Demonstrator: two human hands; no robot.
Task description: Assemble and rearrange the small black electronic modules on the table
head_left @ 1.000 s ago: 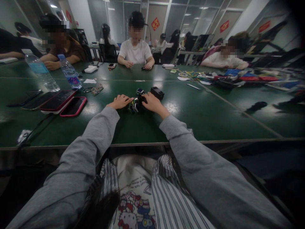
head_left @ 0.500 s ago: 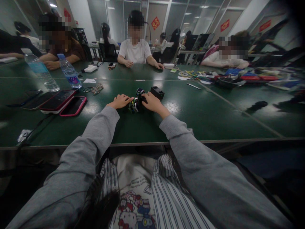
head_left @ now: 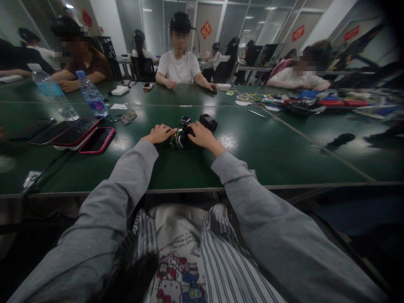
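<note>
2 hands of yours reach over the green table (head_left: 252, 160), with the gadget (head_left: 178, 138) on it between them. Your left hand (head_left: 160, 134) lies with fingers loosely spread and its thumb at the gadget's left edge, closed on nothing you can see. Your right hand (head_left: 202, 134) bends its fingers to the gadget's right side; the tips are hidden, so you cannot tell whether they pinch it. The gadget looks light and stiff, and its green edges suggest bare boards, so treat it as fragile. Its faces may be slick; better to take it by the outer edges from both sides, without pressing the middle. A small screen (head_left: 185, 120) sits just beyond, and whether it belongs to the gadget is unclear. Counted out, you have 1 gadget, 1 black box (head_left: 208, 122) beside your right hand, 1 pen (head_left: 257, 114), 2 bottles (head_left: 94, 97) and at least 2 phones (head_left: 97, 141) to your left. The cables (head_left: 255, 99) are too tangled to count.
</note>
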